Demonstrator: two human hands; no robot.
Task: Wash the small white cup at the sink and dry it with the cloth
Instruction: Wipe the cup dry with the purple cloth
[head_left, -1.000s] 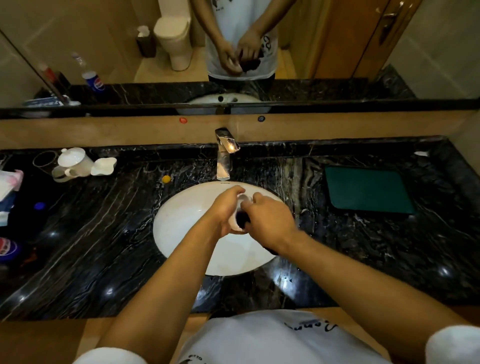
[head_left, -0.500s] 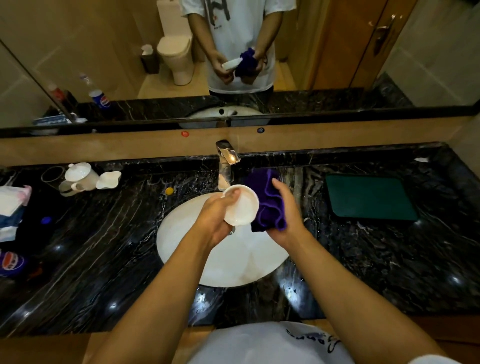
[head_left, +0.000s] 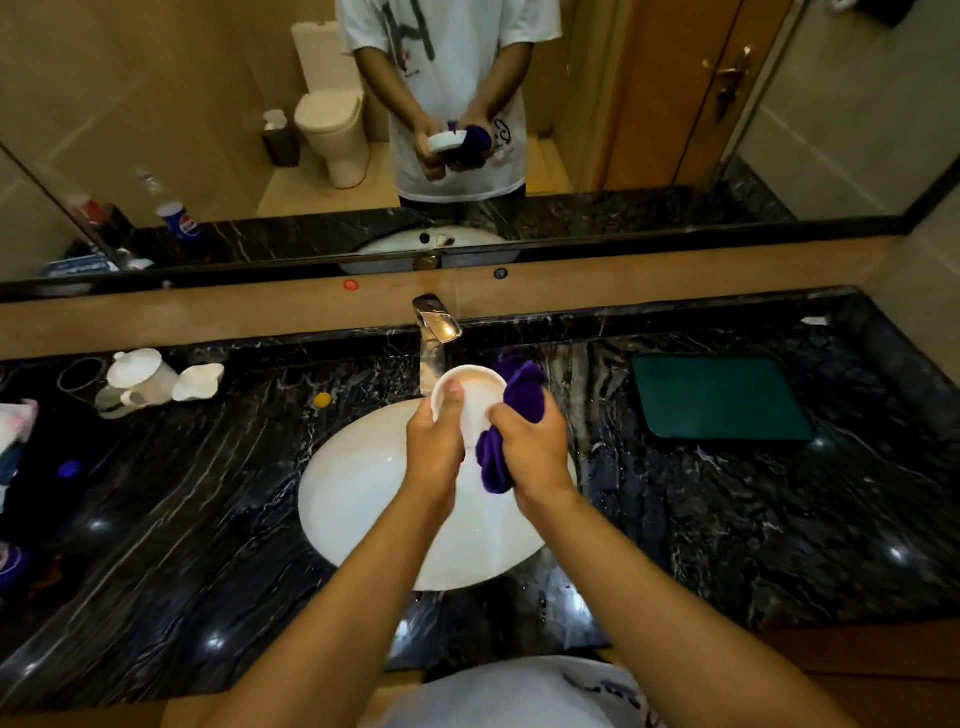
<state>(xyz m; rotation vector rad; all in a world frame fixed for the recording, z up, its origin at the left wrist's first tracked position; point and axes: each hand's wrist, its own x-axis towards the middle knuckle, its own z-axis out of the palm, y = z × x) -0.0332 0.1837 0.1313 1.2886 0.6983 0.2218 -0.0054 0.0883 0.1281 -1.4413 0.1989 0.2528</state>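
Observation:
My left hand (head_left: 435, 444) grips the small white cup (head_left: 475, 391) over the white sink basin (head_left: 363, 499), with the thumb inside the rim and the cup's mouth turned up toward me. A purple cloth (head_left: 511, 415) is bunched in my right hand (head_left: 530, 447) and pressed against the cup's right side. Both hands are just in front of the chrome tap (head_left: 435, 332), and I see no water running from it.
A white teapot (head_left: 137, 379) and a small white jug (head_left: 200, 382) stand at the back left of the black marble counter (head_left: 182, 519). A green mat (head_left: 719, 397) lies at the right. A small yellow thing (head_left: 322, 399) sits near the basin. A mirror runs behind the tap.
The hands rose from low in the basin to in front of the tap. The cup's mouth turned up toward me, and the right hand wrapped the cloth against its side.

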